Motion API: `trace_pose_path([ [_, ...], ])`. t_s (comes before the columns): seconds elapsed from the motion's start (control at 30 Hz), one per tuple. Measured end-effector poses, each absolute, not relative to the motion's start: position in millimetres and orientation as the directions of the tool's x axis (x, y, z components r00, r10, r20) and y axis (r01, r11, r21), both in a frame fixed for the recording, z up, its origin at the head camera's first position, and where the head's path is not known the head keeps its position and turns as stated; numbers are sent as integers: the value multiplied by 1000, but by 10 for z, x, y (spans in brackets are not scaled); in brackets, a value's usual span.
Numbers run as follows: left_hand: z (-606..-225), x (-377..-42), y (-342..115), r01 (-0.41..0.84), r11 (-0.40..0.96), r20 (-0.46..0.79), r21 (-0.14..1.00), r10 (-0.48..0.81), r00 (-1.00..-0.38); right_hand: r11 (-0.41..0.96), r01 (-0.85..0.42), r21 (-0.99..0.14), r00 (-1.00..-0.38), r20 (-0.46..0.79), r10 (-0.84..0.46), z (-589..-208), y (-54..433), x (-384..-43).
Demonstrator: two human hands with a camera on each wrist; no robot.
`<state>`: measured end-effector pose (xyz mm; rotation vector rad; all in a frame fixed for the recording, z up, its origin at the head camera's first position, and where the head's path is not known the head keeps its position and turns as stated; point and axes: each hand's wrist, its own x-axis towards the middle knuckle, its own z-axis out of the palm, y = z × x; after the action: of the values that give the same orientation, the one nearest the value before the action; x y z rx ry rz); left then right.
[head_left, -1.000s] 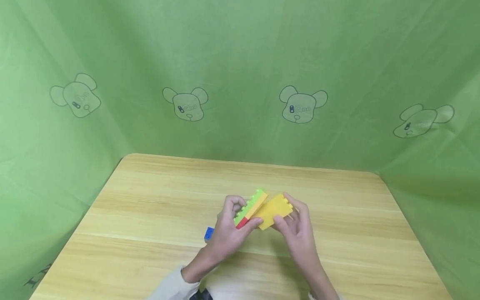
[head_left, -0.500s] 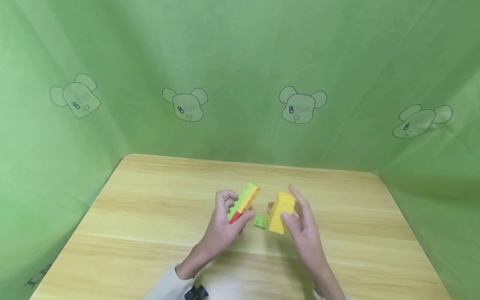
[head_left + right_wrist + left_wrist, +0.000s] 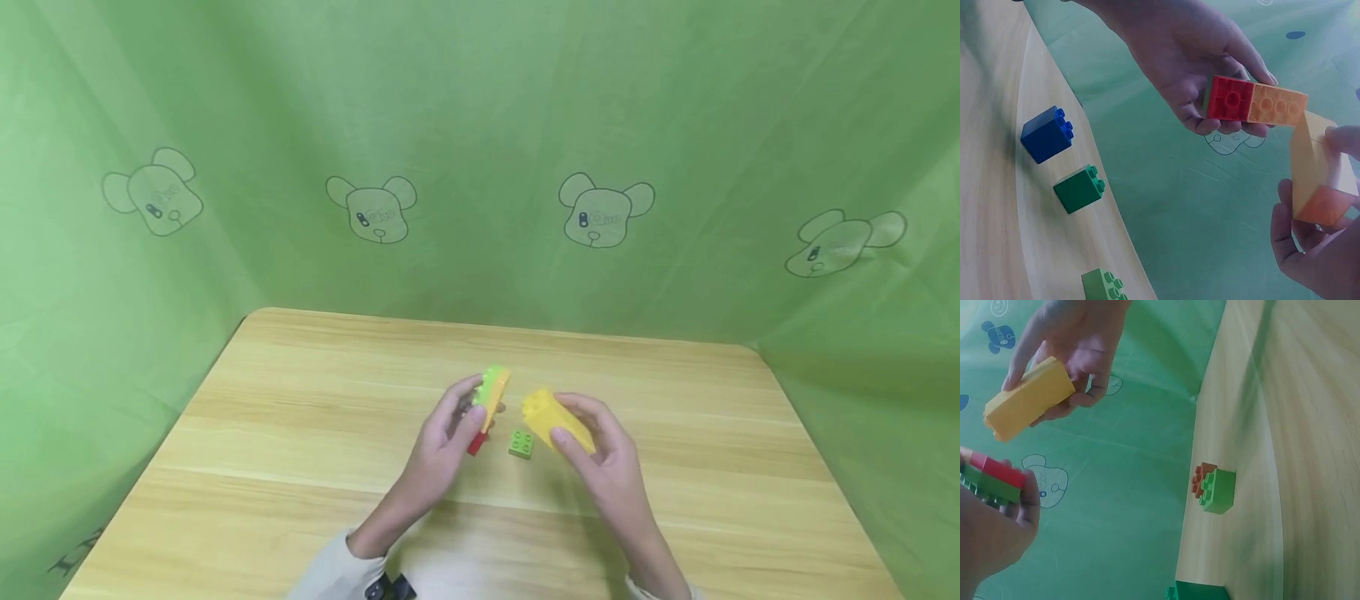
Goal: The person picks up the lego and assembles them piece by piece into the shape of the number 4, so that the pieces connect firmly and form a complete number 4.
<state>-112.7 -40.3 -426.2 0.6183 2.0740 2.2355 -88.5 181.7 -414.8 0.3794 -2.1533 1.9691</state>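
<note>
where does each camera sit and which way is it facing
Head: worn on the head, facing forward and down at the table; left hand, right hand and sleeves show.
Left wrist: worn there, facing the yellow piece and green backdrop; both hands show.
Right wrist: worn there, facing the red, orange and green stack; both hands show.
Shared: both wrist views include the dark green block.

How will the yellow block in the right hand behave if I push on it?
The yellow block shows straight edges in the right hand, so it's probably stiff. Its smooth, flat sides may be slippery. A faint line across it in the right wrist view could be a joint, where it might part.
</note>
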Motion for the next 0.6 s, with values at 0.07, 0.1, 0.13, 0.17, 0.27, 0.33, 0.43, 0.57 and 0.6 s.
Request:
trace_pose_path([
  [0.07,-4265,-1129,-412,239,-126,267,963,294,-918,100,-323,-941,-946,321,-38,-4138,1814,-887],
  [0.1,-4269,-1129,-416,243,-130,272,961,295,-916,109,-324,-940,-946,323,-28,-4133,1813,-888],
  [0.13,-4275,-1130,-418,247,-136,277,959,296,-914,117,-324,-939,-946,324,-17,-4127,1812,-889],
  [0.17,-4282,-1130,-419,251,-144,284,957,299,-911,124,-321,-939,-947,323,-4,-4122,1811,-890],
  [0.27,-4308,-1126,-424,264,-162,303,951,312,-901,118,-312,-943,-948,317,28,-4111,1810,-894],
  [0.33,-4326,-1126,-424,289,-164,328,943,324,-887,105,-306,-946,-950,311,36,-4109,1809,-898],
  [0.43,-4341,-1123,-425,340,-156,374,927,337,-864,78,-308,-948,-950,310,24,-4105,1809,-902],
  [0.57,-4350,-1123,-431,400,-141,424,906,338,-841,55,-314,-948,-949,315,3,-4100,1816,-898],
  [0.6,-4355,-1124,-434,407,-140,430,902,337,-837,52,-314,-948,-949,315,2,-4101,1819,-895],
])
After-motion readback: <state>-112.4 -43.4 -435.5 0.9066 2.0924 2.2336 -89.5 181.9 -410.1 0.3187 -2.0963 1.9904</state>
